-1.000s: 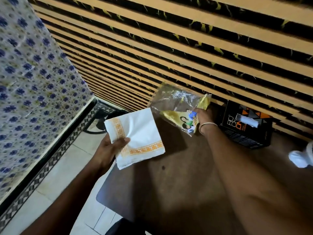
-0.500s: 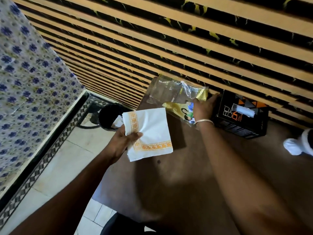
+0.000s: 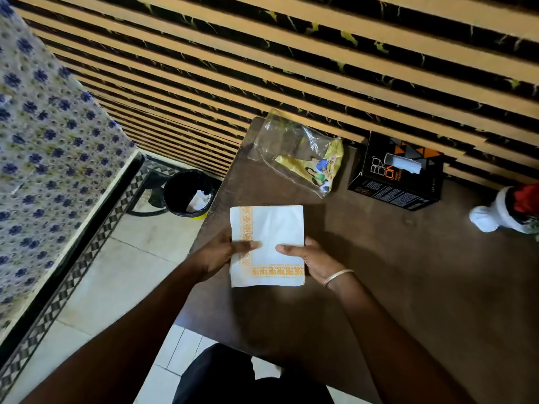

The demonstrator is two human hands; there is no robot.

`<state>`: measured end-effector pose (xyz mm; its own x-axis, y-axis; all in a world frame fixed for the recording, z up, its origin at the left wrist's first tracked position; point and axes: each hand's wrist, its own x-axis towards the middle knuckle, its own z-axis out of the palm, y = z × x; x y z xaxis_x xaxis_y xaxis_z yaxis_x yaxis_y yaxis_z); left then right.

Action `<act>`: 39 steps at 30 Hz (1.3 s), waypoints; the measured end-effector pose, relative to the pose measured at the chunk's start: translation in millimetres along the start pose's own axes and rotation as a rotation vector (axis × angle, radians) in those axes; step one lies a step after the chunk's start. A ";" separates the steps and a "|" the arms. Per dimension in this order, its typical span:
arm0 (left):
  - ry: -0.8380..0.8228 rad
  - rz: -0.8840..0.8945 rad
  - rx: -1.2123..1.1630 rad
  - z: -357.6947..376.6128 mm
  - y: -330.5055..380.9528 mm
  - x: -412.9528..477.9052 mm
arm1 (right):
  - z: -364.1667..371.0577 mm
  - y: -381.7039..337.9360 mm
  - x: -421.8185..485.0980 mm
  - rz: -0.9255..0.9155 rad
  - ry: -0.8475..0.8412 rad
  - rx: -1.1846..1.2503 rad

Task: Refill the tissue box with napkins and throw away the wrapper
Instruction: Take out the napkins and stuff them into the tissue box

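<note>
gripping napkins [image 3: 271, 237] in left hand [image 3: 215, 255] and right hand [image 3: 315, 260]; tissue box [image 3: 399, 182] (orange "on" legible), wrapper [image 3: 300, 153] near.

This is looking like a home room. A slatted wall [image 3: 262, 68] is running beyond the right hand [image 3: 313, 259]; left of the left hand [image 3: 215, 255] a waste bin [image 3: 173, 196] is sitting on tiled floor [image 3: 122, 272].

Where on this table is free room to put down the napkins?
The widest bare patch of the table lies between the tissue box, the white figurine and the right hand. A smaller strip lies between the wrapper and the napkins. The far edge along the slatted wall is crowded.
</note>
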<state>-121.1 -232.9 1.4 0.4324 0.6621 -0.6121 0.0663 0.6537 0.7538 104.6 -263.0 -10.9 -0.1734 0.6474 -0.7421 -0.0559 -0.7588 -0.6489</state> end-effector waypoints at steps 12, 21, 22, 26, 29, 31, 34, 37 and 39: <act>0.561 0.526 0.556 45.1 -21.8 -24.3 | 27.7 27.5 -12.2 -0.363 0.604 -0.506; 0.471 0.478 0.638 40.2 -59.9 -30.4 | 29.6 77.6 9.9 -0.343 0.655 -0.540; 0.468 0.472 0.649 39.5 -60.3 -28.9 | 29.5 78.5 10.5 -0.334 0.650 -0.557; 0.464 0.405 0.662 35.3 -66.0 -20.5 | 27.7 72.9 3.4 -0.328 0.631 -0.623; 0.514 0.332 0.550 35.7 -50.7 -15.3 | 23.7 46.1 -12.7 -0.413 0.625 -0.426; 0.471 0.287 0.422 32.9 -42.1 -9.6 | 17.6 39.0 -16.5 -0.283 0.523 -0.310; 0.358 0.170 0.292 18.6 -46.5 3.8 | 15.0 50.0 -9.2 -0.097 0.414 -0.257; 0.357 0.056 0.290 7.2 -65.9 21.3 | 19.6 54.5 -7.7 -0.025 0.415 -0.284; 0.418 0.047 0.344 17.3 -56.3 18.6 | 23.9 54.0 -8.4 -0.032 0.476 -0.430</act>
<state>-101.2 -263.8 -48.4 0.0521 0.8230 -0.5656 0.3762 0.5085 0.7745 79.5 -311.1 -35.7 0.2832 0.7051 -0.6501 0.3623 -0.7063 -0.6081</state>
